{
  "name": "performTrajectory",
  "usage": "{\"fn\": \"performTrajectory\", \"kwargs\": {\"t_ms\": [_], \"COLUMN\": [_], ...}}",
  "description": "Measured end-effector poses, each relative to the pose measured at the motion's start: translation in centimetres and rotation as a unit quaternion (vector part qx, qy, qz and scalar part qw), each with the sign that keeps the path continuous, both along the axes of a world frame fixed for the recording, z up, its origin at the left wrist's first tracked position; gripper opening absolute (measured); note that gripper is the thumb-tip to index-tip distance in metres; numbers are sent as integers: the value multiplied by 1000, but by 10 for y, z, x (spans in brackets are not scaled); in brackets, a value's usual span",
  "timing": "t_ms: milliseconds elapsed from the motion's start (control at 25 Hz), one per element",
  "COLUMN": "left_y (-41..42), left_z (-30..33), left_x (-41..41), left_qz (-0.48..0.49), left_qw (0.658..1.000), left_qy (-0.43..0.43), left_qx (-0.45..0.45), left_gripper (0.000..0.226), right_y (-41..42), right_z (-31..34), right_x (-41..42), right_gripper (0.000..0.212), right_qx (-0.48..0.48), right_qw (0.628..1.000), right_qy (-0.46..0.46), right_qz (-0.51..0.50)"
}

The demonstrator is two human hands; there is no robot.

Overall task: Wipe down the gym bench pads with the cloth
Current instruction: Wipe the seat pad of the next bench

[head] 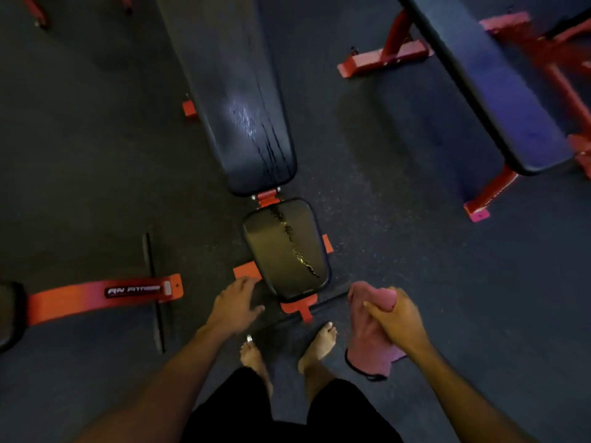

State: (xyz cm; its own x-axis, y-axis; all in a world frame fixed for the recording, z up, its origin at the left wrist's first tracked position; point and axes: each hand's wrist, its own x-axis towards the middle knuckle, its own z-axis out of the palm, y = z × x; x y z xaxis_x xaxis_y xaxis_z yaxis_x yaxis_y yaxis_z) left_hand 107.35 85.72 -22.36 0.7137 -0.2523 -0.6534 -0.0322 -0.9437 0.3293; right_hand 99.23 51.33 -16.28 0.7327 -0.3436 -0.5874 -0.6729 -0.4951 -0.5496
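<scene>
A black gym bench runs away from me: a small seat pad with a cracked surface, and beyond it a long back pad, also cracked. My right hand grips a pink cloth that hangs down, just right of the seat pad's near end and not touching it. My left hand hovers with fingers spread and relaxed at the seat pad's near left corner, holding nothing.
A second black bench on a red frame stands at the right. Another red frame with a label lies at the left, with a black bar beside it. My bare feet stand on the dark rubber floor by the bench's red foot.
</scene>
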Motion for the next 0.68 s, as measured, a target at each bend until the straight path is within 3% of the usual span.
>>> {"fn": "performTrajectory", "kwargs": {"t_ms": [200, 440, 560, 680], "left_y": [-61, -116, -128, -128], "left_z": [-76, -207, -263, -268], "left_x": [23, 88, 81, 78], "left_qz": [-5, 73, 99, 96], "left_qw": [999, 981, 947, 937], "left_qy": [-35, -176, -298, -327], "left_qx": [19, 29, 68, 80], "left_gripper": [85, 78, 77, 78], "right_y": [-28, -15, 1, 1], "right_z": [-84, -228, -302, -330], "right_x": [50, 123, 140, 118], "right_gripper": [28, 23, 36, 61], "right_qx": [-46, -4, 35, 154], "right_qw": [998, 998, 993, 976], "right_qy": [-8, -52, -112, -137], "right_qz": [52, -38, 12, 64]}}
